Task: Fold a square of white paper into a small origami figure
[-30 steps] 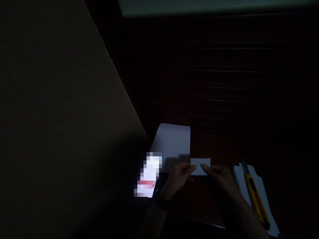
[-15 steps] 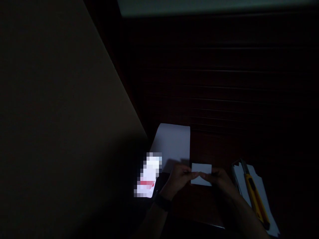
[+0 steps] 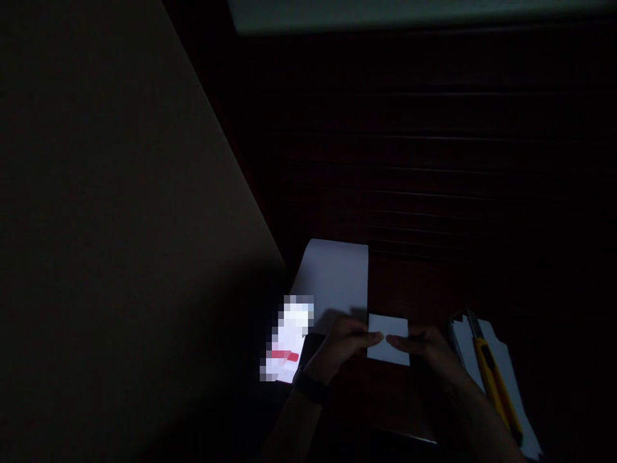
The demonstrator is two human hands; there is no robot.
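Dark desk (image 3: 380,402), lower centre of the frame, dimly lit; pale wall (image 3: 120,193) at left, dark ribbed panelling (image 3: 434,148) at upper right.

Item: white piece of paper (image 3: 388,325), one, right of lower centre, near the desk's front edge. Left grip (image 3: 343,344): pinching its left side, thumb flat on top, dark wristband (image 3: 312,387) behind. Right grip (image 3: 430,350): pinching its right side, thumb likewise. Thumb tips nearly meet; fingers beneath hidden.

Also: larger white sheet (image 3: 335,276), far edge curving, beyond the left grip. Bright phone (image 3: 289,341), partly blurred, at left. Yellow cutter (image 3: 496,382) lying on stacked papers (image 3: 491,335), lower right.

Risks, by judgement: uneven thumb pressure could crease the piece askew; opposed pulling could tear it; poor light could hide a misaligned edge. Right forearm lies close to the cutter; a sideways sweep could knock it or shift the stack. Whether its blade is out: cannot tell.
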